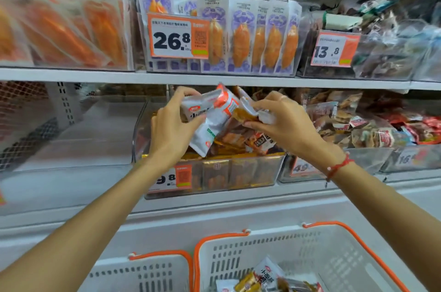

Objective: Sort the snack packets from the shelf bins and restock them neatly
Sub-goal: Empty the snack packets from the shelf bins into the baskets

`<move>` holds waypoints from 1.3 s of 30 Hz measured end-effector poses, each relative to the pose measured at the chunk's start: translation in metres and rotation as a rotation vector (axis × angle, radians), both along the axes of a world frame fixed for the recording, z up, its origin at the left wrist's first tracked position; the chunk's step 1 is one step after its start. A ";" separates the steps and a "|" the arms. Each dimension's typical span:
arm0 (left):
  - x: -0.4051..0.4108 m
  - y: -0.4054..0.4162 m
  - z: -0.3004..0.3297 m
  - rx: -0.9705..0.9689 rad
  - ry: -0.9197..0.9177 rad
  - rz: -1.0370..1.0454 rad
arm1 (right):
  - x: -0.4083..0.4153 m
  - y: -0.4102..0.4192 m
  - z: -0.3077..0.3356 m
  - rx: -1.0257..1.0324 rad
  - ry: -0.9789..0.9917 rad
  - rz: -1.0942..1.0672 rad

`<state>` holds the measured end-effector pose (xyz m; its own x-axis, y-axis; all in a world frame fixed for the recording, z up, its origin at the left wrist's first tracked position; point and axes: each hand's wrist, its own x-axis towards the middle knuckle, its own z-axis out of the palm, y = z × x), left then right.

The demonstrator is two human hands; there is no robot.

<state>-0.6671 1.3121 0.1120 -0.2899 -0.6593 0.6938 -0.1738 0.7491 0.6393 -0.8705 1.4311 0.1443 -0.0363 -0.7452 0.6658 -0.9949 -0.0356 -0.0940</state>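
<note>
My left hand [170, 124] grips a bunch of white-and-orange snack packets [212, 112] above a clear shelf bin [267, 172] on the middle shelf. My right hand [284, 122] pinches a small brown-and-white packet [248, 111] right beside them. The bin below holds gold and brown packets [238, 146], stacked loosely. A price tag [173, 179] hangs on its front. Both hands meet over the bin's middle.
Two white baskets with orange rims [253, 258] [152, 272] stand below; the right one holds a few packets [267, 277]. A see-through bin [78, 139] sits to the left, bins of mixed snacks [372, 129] to the right. The upper shelf carries crab-stick packs [241, 36].
</note>
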 end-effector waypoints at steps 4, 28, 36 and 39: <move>0.015 0.050 -0.001 0.027 0.105 -0.087 | 0.009 0.059 -0.007 -0.082 -0.069 0.051; 0.023 0.077 -0.113 -0.013 -0.393 0.097 | 0.004 0.092 -0.118 0.707 -0.139 -0.029; 0.054 -0.023 -0.067 -0.297 -0.490 0.368 | 0.030 -0.027 -0.034 0.184 -0.020 0.074; 0.055 -0.044 -0.075 -0.375 -0.644 0.364 | 0.015 -0.087 -0.031 0.298 0.010 -0.028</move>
<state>-0.6124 1.2682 0.0368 -0.5188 -0.5465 0.6574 -0.6929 0.7192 0.0512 -0.8560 1.3439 0.1131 -0.0541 -0.9065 0.4187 -0.9961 0.0196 -0.0862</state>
